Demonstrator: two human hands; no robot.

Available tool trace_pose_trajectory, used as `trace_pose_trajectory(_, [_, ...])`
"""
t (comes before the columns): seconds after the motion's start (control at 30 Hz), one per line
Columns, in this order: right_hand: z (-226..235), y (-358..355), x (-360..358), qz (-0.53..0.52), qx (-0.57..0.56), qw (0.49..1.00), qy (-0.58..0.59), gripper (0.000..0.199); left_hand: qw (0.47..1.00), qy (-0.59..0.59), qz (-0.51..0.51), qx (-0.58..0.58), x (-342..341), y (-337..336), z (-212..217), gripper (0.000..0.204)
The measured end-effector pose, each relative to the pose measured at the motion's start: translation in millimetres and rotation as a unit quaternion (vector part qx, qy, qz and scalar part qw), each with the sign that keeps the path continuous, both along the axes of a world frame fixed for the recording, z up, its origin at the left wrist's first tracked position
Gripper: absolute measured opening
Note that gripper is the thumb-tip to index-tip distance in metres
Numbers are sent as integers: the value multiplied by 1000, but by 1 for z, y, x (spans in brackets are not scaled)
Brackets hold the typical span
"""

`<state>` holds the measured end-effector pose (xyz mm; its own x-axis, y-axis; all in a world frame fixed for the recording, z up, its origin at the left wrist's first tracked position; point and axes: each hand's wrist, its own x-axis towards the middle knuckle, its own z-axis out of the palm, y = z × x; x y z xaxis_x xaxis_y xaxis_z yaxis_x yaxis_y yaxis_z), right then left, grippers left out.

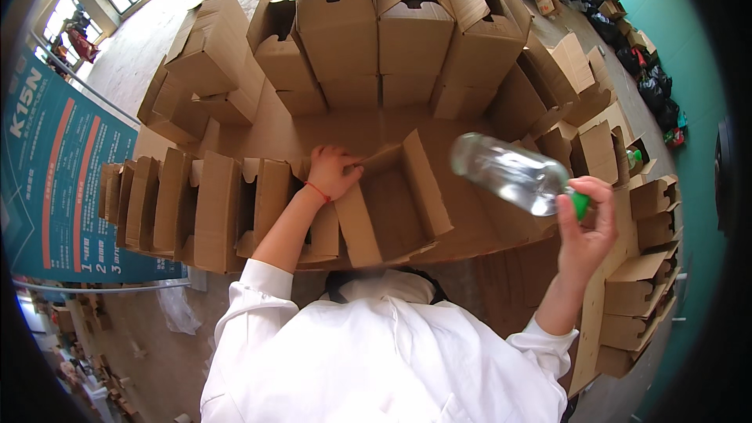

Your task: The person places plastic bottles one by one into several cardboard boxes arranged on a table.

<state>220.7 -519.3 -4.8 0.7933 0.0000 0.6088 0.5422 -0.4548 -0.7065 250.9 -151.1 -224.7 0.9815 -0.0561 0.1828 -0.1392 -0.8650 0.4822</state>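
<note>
My right hand grips a clear glass bottle by its green-capped neck and holds it tilted, base up and to the left, above the cardboard table. My left hand rests on the far left corner flap of an open brown cardboard box lying just in front of me. A red string circles my left wrist. The bottle hangs to the right of that box, apart from it.
Several open cardboard boxes stand stacked across the back. Folded boxes stand in a row at my left. More boxes pile up on the right. A blue poster stands at far left, dark bags along the green wall.
</note>
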Motion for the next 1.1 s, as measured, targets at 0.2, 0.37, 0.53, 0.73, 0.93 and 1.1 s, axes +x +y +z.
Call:
trace_pose_trajectory(0.2, [-52, 88, 4, 176, -111, 978, -29, 26, 1000, -4, -4, -18, 1, 1, 3, 28])
trace_pose_trajectory(0.37, [-138, 127, -6, 216, -268, 937, -55, 23, 1000, -6, -4, -7, 3, 0, 0, 32])
trace_pose_trajectory(0.53, [-134, 114, -22, 291, -350, 885, 92, 14, 1000, 0, -1, 7, 0, -4, 7, 35])
trace_pose_trajectory(0.73, [-124, 95, -27, 351, -391, 821, 224, 33, 1000, 2, -4, 16, -1, -5, 10, 53])
trace_pose_trajectory(0.93, [-126, 84, -31, 348, -503, 781, 125, 52, 999, 35, 4, 20, 1, -5, 11, 76])
trace_pose_trajectory(1.1, [-170, 90, -33, 271, -610, 738, 98, 47, 999, 28, 15, 27, 4, -2, 5, 79])
